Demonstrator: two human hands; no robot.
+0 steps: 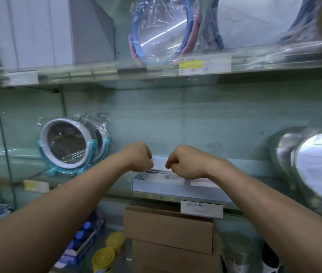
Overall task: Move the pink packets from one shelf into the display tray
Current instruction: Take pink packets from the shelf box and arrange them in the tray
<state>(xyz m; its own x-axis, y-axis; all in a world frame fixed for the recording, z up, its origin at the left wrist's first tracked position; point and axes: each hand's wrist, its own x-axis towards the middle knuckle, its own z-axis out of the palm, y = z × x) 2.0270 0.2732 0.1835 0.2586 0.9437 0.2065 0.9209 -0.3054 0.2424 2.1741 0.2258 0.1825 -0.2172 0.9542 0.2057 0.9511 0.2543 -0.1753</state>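
A shallow white display tray (166, 187) sits on the glass shelf straight ahead, with pale pink packets lying in it. My left hand (139, 157) and my right hand (183, 162) hover over the tray's back half, knuckles up and fingers curled downward. Between them shows a pale, clear-wrapped pink packet (159, 164), which each hand pinches at one end. The fingertips are hidden behind the knuckles. Both forearms stretch in from the bottom corners.
A round mirror (71, 144) on a teal stand is left of the tray; large wrapped mirrors (317, 166) crowd the right. The upper glass shelf (116, 72) hangs close overhead. Cardboard boxes (168, 227) and yellow lids (109, 251) sit below.
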